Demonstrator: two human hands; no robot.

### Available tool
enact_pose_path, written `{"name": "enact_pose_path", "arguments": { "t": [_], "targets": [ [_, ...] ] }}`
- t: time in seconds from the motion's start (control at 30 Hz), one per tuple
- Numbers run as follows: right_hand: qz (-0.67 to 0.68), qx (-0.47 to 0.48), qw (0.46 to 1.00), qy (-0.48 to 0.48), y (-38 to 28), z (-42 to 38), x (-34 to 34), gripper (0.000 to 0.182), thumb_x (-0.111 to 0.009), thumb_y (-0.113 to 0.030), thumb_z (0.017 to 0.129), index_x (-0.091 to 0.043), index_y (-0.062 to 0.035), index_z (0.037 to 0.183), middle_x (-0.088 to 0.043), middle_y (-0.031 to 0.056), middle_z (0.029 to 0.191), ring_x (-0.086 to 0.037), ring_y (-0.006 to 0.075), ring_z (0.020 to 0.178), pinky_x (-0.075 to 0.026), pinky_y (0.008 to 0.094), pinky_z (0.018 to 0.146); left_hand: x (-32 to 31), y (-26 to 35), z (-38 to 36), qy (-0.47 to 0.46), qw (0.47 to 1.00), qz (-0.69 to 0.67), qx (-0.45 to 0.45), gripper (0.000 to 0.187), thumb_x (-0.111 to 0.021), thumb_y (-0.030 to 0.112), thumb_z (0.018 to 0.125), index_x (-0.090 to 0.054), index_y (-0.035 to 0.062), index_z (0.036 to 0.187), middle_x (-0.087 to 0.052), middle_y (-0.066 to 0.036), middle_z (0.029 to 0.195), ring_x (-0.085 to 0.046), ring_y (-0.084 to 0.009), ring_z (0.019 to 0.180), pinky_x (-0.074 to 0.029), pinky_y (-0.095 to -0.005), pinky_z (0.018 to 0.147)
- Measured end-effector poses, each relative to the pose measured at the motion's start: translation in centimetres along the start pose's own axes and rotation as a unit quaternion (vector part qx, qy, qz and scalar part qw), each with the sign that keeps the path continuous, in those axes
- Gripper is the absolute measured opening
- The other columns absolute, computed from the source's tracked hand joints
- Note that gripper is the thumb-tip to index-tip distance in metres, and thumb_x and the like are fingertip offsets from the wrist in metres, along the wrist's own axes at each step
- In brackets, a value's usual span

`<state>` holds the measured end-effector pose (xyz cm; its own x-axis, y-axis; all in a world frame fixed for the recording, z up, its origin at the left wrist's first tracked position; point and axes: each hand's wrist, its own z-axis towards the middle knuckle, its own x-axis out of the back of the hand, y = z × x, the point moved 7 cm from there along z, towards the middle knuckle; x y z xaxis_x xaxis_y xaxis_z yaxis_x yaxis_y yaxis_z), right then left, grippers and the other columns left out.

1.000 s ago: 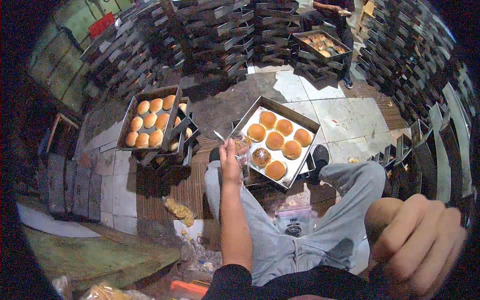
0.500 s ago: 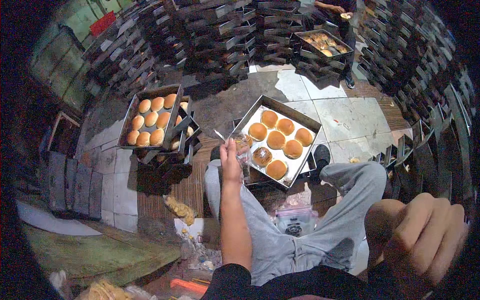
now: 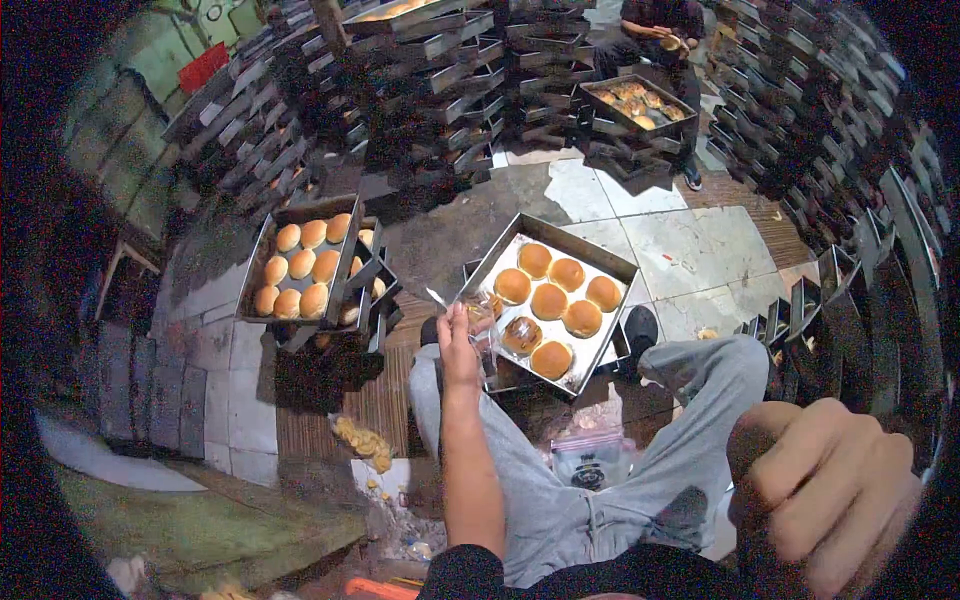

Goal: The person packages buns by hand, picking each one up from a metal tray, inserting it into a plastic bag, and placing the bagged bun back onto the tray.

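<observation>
The left hand (image 3: pixel 458 345) pinches a clear bag (image 3: pixel 483 318) at the near-left corner of the bun tray (image 3: pixel 590 258) (buns lie just right); the right hand (image 3: pixel 825 490), curled shut, stays well apart

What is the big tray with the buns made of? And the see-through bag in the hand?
The tray looks like metal, dull grey with stiff upright walls and a pale sheen. The bag held by the left hand seems thin clear plastic: it glints, crinkles, and a bun shows through it.
</observation>
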<state>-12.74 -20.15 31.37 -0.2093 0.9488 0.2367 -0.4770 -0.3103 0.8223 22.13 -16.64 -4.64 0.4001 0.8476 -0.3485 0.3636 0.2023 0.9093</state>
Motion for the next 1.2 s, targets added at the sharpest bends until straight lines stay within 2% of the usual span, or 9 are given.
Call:
{"name": "enact_pose_path", "arguments": {
  "t": [0.27, 0.37, 0.53, 0.6, 0.63, 0.9, 1.03, 1.1, 1.2],
  "targets": [
    [-0.099, -0.035, 0.994, -0.031, 0.9, -4.4, 0.1, 0.011, -0.059, -0.016, 0.089, -0.062, -0.0079, 0.081, -0.06, 0.0049, 0.086, -0.066, 0.023, 0.075, -0.059, 0.0308, 0.062, -0.3, 0.8, -0.7, 0.006, 1.0, 0.022, 0.011, 0.047, -0.053, 0.048, 0.104, -0.047, 0.0097, 0.13, -0.059, -0.006, 0.126, -0.064, -0.0163, 0.101, -0.049, -0.0338, 0.079],
    [0.047, -0.017, 0.998, 0.033, 0.4, -5.0, 0.1, 0.013, -0.058, -0.015, 0.089, -0.062, -0.0077, 0.079, -0.061, 0.0055, 0.083, -0.065, 0.0221, 0.071, -0.059, 0.0301, 0.06, -0.9, 1.4, -0.7, 0.003, 1.0, 0.027, 0.007, 0.048, -0.053, 0.048, 0.104, -0.047, 0.0095, 0.131, -0.058, -0.006, 0.126, -0.063, -0.0166, 0.103, -0.049, -0.0334, 0.08],
    [0.286, 0.025, 0.947, 0.147, -1.0, 4.4, -2.0, 0.016, -0.058, -0.014, 0.089, -0.061, -0.0072, 0.075, -0.062, 0.0065, 0.079, -0.063, 0.0205, 0.065, -0.057, 0.0288, 0.056, -0.6, 0.6, -0.2, 0.003, 0.999, 0.039, 0.009, 0.051, -0.053, 0.049, 0.104, -0.045, 0.008, 0.134, -0.058, -0.006, 0.125, -0.063, -0.0173, 0.105, -0.049, -0.0335, 0.08],
    [0.375, 0.032, 0.909, 0.181, 1.0, -5.1, -1.0, 0.017, -0.058, -0.013, 0.089, -0.061, -0.0071, 0.073, -0.063, 0.0069, 0.078, -0.063, 0.0199, 0.062, -0.057, 0.0283, 0.055, -0.5, 0.1, 0.0, -0.009, 0.999, 0.047, 0.012, 0.054, -0.053, 0.049, 0.104, -0.044, 0.0071, 0.136, -0.058, -0.007, 0.125, -0.062, -0.018, 0.105, -0.05, -0.0337, 0.08],
    [0.416, 0.034, 0.886, 0.202, 0.4, -2.1, -1.0, 0.018, -0.058, -0.013, 0.089, -0.061, -0.007, 0.072, -0.063, 0.0071, 0.077, -0.062, 0.0196, 0.061, -0.057, 0.0281, 0.054, -0.6, -0.1, 0.2, -0.012, 0.999, 0.05, 0.01, 0.054, -0.053, 0.049, 0.104, -0.044, 0.0071, 0.136, -0.058, -0.007, 0.125, -0.062, -0.018, 0.105, -0.05, -0.0337, 0.08],
    [0.703, 0.084, 0.617, 0.343, 3.8, -4.1, -2.3, 0.023, -0.057, -0.011, 0.089, -0.06, -0.0063, 0.066, -0.065, 0.0087, 0.071, -0.06, 0.0171, 0.051, -0.055, 0.0262, 0.049, -0.8, -0.1, -0.2, -0.026, 0.999, 0.047, 0.001, 0.057, -0.055, 0.049, 0.103, -0.042, 0.0058, 0.138, -0.056, -0.008, 0.129, -0.063, -0.0177, 0.104, -0.051, -0.0326, 0.078],
    [0.805, 0.1, 0.434, 0.392, 5.6, -5.7, -3.7, 0.026, -0.057, -0.009, 0.088, -0.06, -0.0059, 0.063, -0.066, 0.0095, 0.068, -0.059, 0.0158, 0.046, -0.054, 0.0252, 0.046, -0.6, -0.3, -0.2, -0.031, 0.999, 0.042, 0.004, 0.059, -0.055, 0.049, 0.103, -0.041, 0.0053, 0.14, -0.056, -0.009, 0.129, -0.063, -0.0179, 0.104, -0.051, -0.0316, 0.078],
    [0.842, 0.106, 0.337, 0.408, 6.3, -8.2, -4.3, 0.028, -0.057, -0.009, 0.088, -0.06, -0.0058, 0.061, -0.067, 0.0099, 0.066, -0.058, 0.0152, 0.044, -0.053, 0.0247, 0.044, -0.8, 0.0, -0.3, -0.022, 0.999, 0.034, -0.002, 0.052, -0.056, 0.049, 0.103, -0.046, 0.0069, 0.131, -0.056, -0.007, 0.123, -0.066, -0.0174, 0.1, -0.053, -0.0307, 0.07],
    [0.879, 0.11, 0.184, 0.426, 6.8, -9.5, -5.0, 0.03, -0.056, -0.008, 0.088, -0.059, -0.0055, 0.059, -0.068, 0.0105, 0.064, -0.057, 0.0143, 0.04, -0.052, 0.024, 0.042, -0.9, 0.4, -0.9, -0.019, 0.998, 0.052, 0.02, 0.06, -0.056, 0.05, 0.103, -0.041, 0.0045, 0.139, -0.056, -0.009, 0.129, -0.063, -0.0185, 0.103, -0.051, -0.0311, 0.078]
  ]
}}
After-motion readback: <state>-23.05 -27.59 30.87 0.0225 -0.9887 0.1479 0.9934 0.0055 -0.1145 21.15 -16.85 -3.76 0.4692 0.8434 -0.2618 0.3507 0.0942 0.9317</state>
